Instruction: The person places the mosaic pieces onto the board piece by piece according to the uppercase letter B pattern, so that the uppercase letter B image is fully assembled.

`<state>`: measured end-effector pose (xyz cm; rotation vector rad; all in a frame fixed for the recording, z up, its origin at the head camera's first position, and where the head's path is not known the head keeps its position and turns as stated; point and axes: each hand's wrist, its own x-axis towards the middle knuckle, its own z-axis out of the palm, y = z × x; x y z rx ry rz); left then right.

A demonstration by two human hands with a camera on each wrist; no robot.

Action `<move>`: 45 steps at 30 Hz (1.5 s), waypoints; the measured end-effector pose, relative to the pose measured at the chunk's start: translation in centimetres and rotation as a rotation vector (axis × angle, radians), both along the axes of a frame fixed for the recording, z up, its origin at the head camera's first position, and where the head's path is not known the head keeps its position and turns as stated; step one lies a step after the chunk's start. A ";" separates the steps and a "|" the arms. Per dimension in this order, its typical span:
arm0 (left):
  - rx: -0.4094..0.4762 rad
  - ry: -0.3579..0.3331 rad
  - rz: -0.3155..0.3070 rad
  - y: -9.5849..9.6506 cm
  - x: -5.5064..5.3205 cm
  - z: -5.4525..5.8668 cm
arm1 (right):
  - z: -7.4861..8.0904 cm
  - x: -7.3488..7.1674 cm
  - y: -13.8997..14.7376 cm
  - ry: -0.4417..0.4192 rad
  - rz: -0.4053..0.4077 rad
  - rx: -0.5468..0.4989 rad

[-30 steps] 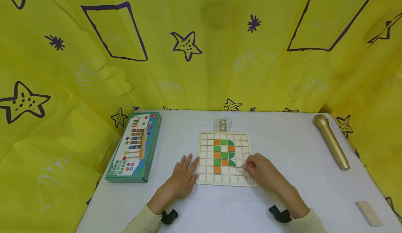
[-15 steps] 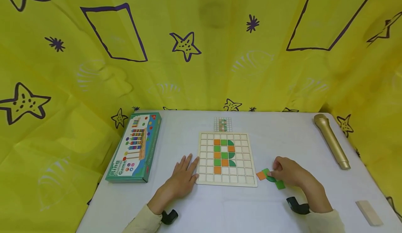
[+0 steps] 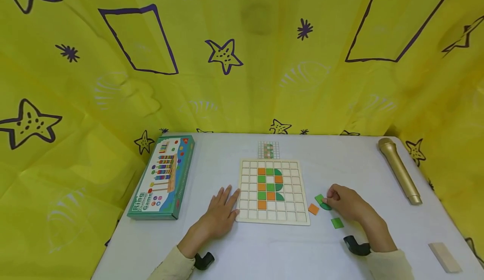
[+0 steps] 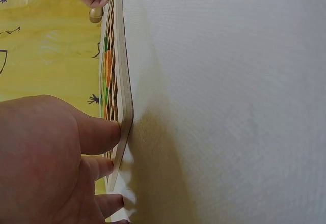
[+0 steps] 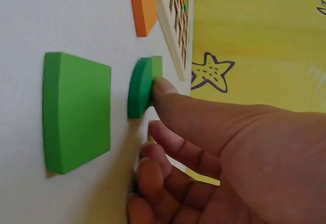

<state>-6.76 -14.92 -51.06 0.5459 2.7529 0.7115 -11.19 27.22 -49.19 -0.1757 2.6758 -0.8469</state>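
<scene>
A square wooden grid board (image 3: pixel 249 217) carries orange and green tiles in its middle. My left hand (image 3: pixel 217 219) rests at its left edge with spread fingers; in the left wrist view the thumb (image 4: pixel 104 135) touches the rim. Right of the board, my right hand (image 3: pixel 345 202) is over loose pieces, its fingers bent. The right wrist view has its thumb tip at a light green tile (image 5: pixel 157 66), beside a dark green curved piece (image 5: pixel 140 89); the index fingertip is apart from the thumb. Nearby lie a light green tile (image 3: pixel 337 223) and an orange tile (image 3: pixel 313 209).
A printed pattern card (image 3: pixel 269 150) lies behind the board. At the left is a green game box (image 3: pixel 160 177). A gold microphone (image 3: pixel 400 171) lies at the right, with a pale flat block (image 3: pixel 444 257) near the right front. A yellow patterned cloth (image 3: pixel 261 95) hangs behind the table.
My right hand has gone from the board's right side to the loose pieces, uncovering them. Since half a second ago, the pieces have spread apart, two shifting away from me. My left hand stays put.
</scene>
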 end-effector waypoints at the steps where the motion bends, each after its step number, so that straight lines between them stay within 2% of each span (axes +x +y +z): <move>1: -0.002 -0.002 0.002 0.0 0.0 0.0 | 0.0 -0.1 0.0 0.006 -0.005 -0.001; 11: -0.034 -0.022 0.025 0.0 -0.1 0.2 | -0.6 -1.0 -1.2 0.076 -0.025 0.015; 19: -0.016 -0.024 0.022 -0.2 -0.1 0.0 | -0.4 -1.4 -3.0 0.143 0.075 -0.033; 23: -0.009 -0.027 0.014 -0.1 -0.2 -0.2 | -0.7 -1.3 -3.3 0.136 0.065 -0.057; 32: -0.025 -0.017 0.011 -0.2 -0.2 -0.5 | -1.3 -0.9 -3.5 0.130 0.061 -0.038; 45: -0.024 -0.022 0.014 -0.1 -0.2 -0.4 | -1.2 0.1 -4.2 0.227 0.013 -0.058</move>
